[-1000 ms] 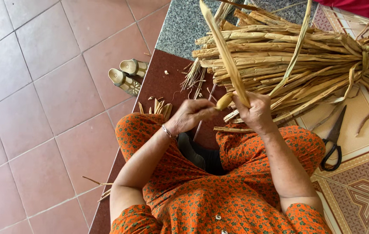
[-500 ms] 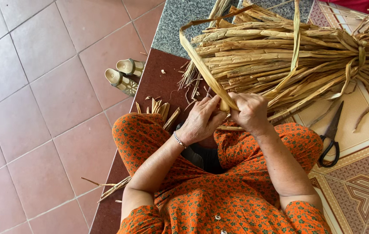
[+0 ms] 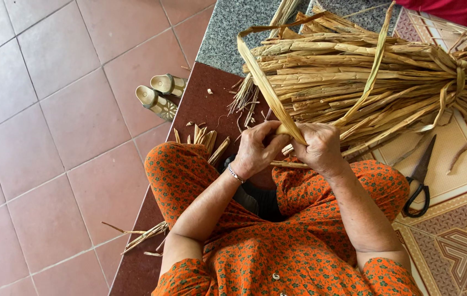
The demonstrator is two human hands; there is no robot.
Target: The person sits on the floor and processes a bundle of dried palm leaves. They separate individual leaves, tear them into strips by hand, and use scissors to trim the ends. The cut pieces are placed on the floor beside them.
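A long, flat dried-leaf strip (image 3: pixel 269 90), pale yellow and papery, rises from the person's hands and bends over in a loop toward the tied bundle of dried stalks (image 3: pixel 376 77). The bundle is coarse, fibrous and straw-coloured, bound near its right end with a twisted strand, and lies across a grey speckled stone slab (image 3: pixel 228 33) and a patterned mat (image 3: pixel 463 241). The left hand (image 3: pixel 258 149) is closed around the strip's lower end, fingers curled tight; the right hand (image 3: pixel 321 147) pinches the same strip just beside it, knuckles up. Both hands sit above the lap, on orange flowered cloth.

Compared with half a second ago, the strip's loop arches higher and wider, and the hands sit slightly closer together. Black scissors (image 3: pixel 420 181) lie on the mat to the right; a pair of sandals (image 3: pixel 159 94) rests on terracotta floor tiles (image 3: pixel 52 137).
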